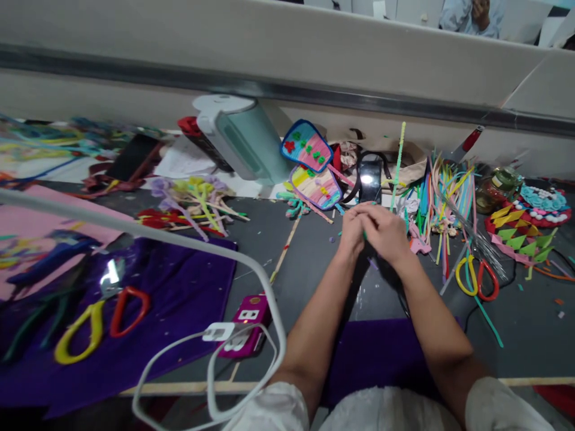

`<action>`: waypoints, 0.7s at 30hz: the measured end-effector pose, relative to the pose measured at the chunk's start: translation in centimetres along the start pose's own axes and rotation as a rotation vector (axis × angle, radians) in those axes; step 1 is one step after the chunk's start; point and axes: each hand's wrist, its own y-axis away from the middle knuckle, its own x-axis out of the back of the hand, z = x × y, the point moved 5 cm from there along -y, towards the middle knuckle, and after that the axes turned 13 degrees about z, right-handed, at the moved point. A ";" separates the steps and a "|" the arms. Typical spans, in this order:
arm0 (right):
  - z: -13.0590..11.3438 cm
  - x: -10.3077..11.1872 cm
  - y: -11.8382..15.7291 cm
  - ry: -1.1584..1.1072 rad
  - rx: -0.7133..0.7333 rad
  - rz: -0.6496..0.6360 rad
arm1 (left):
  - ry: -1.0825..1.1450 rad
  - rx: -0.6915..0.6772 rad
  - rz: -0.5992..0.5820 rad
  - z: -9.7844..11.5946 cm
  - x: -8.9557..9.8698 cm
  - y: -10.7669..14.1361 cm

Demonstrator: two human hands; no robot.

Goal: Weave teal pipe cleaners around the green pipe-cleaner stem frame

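My left hand (pixel 353 230) and my right hand (pixel 386 233) meet over the dark table, with the fingers of both closed together. A light green pipe cleaner (pixel 399 161) rises upright from behind my right hand. A bit of green shows between the hands, so both seem to grip it; fingertips and the lower end are hidden. Just beyond lie two decorated craft pieces, one blue-edged (pixel 308 145) and one striped (pixel 317 187). To the right of my hands is a bundle of coloured pipe cleaners (pixel 449 191).
Red-and-yellow scissors (pixel 477 278) lie at right, another pair (pixel 103 314) on purple cloth (pixel 188 299) at left. A white cable (pixel 265 275) loops in front of a magenta power strip (pixel 246 320). A teal-grey box-like device (pixel 247 140) leans near the partition (pixel 269 36). Glass jar (pixel 498 185) at right.
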 end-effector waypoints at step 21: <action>5.7 2.8 -0.7 0.140 -0.123 0.465 | -0.022 0.158 -0.088 1.5 -1.7 1.8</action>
